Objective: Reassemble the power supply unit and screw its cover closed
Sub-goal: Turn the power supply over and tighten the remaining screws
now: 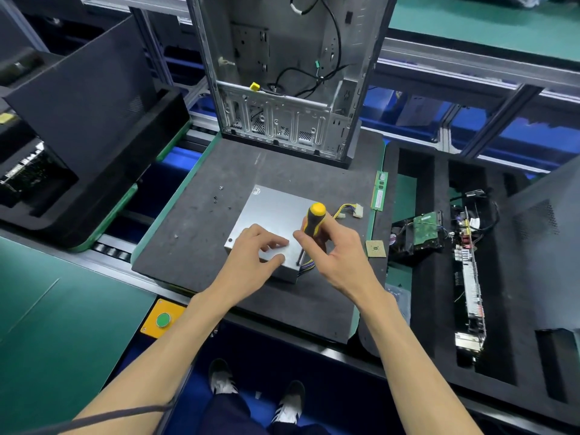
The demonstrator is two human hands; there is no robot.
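The silver power supply unit [272, 211] lies flat on the dark foam mat [201, 246], its cover on top. My left hand [254, 249] rests on the cover's near part, fingers spread and pressing down. My right hand [332, 246] grips a yellow-and-black screwdriver [314, 219] held upright. Its tip meets the cover's near right corner. A screw head [230, 239] shows at the near left corner. Coloured wires with a white connector [357, 211] trail out on the right side. Several loose screws [219, 199] lie on the mat to the unit's left.
An open computer case [292, 73] stands at the mat's far end. A green RAM stick [379, 191] and a CPU chip [375, 248] lie at the right edge. A foam tray [433, 277] to the right holds a hard drive and circuit boards. A green button [163, 319] sits near left.
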